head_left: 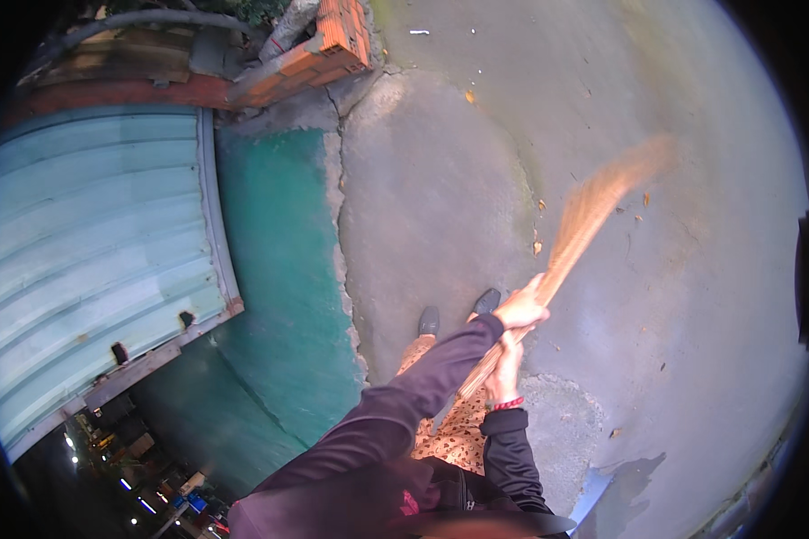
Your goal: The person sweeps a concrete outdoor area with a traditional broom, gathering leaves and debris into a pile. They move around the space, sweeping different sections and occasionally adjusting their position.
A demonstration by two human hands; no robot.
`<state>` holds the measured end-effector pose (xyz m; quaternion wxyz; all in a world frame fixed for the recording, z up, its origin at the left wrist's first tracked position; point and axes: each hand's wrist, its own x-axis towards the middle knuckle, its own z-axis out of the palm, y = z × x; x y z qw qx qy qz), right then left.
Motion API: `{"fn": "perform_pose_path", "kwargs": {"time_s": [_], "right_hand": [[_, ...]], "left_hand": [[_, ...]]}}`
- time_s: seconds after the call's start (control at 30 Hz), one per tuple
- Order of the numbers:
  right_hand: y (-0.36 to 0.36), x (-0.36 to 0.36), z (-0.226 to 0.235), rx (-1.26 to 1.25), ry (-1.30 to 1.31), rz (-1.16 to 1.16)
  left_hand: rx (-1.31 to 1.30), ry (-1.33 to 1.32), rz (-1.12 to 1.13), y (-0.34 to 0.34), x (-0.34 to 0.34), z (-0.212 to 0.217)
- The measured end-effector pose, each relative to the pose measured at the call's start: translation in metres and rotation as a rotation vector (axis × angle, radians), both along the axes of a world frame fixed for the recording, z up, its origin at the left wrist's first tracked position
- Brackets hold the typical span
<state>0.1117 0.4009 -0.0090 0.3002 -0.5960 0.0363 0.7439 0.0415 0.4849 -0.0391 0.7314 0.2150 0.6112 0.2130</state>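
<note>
A straw broom [593,211] runs from my hands up and to the right, its bristle end blurred above the concrete ground [692,296]. My left hand [521,310] grips the broom's bundled stem higher up. My right hand [505,366], with a red band at the wrist, grips the stem just below it. Both arms are in dark purple sleeves. My two dark shoes [458,312] stand on the concrete just left of the hands. A few dry leaves [537,244] lie scattered on the ground near the bristles.
A light teal corrugated metal shutter [90,260] fills the left side, with a green painted strip of floor [279,269] beside it. Broken red brickwork [315,54] stands at the top. A wet patch [629,476] darkens the concrete at lower right.
</note>
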Motion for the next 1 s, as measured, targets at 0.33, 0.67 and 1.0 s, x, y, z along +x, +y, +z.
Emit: {"fn": "perform_pose_path", "kwargs": {"time_s": [0.33,0.67,1.0], "right_hand": [[-0.031,-0.134,0.015,-0.323,0.753,0.724],[0.137,-0.170,-0.012,-0.333,0.459,0.000],[0.168,-0.221,0.026,0.304,-0.212,-0.041]], "left_hand": [[-0.357,0.458,0.945,-0.177,-0.211,-0.013],[-0.218,0.292,0.581,0.062,-0.232,-0.108],[0.035,-0.381,0.006,0.212,-0.188,-0.017]]}}
